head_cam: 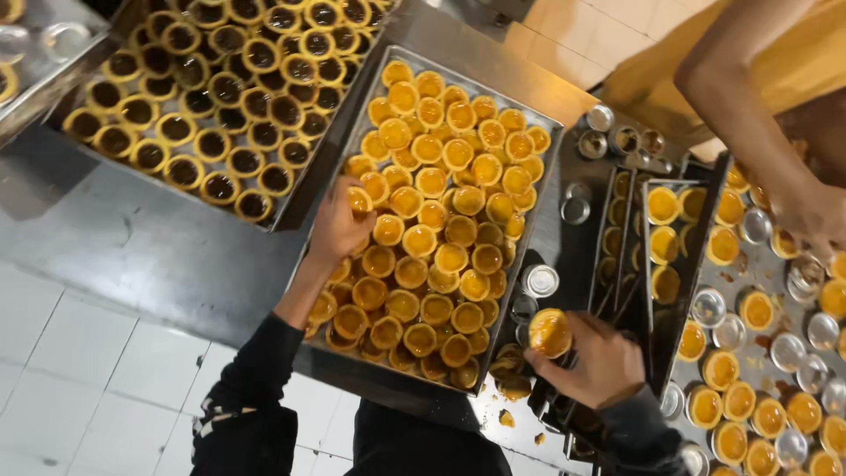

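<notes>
My left hand (337, 227) reaches over the near-left part of a metal tray (548, 167) packed with several yellow-orange tarts (441, 229). Its fingers pinch one tart (359, 201) at that side of the tray. My right hand (601, 361) is just past the tray's right corner and grips another orange tart (549, 332) in its mould. Both arms wear dark sleeves.
A second tray (284, 211) of dark-filled tarts (220, 88) lies at upper left on the steel table (132, 238). Narrow upright trays (683, 256) and a tray of tarts and empty round metal moulds (731, 330) are at right. Another person's arm (731, 88) and hand (815, 220) work there.
</notes>
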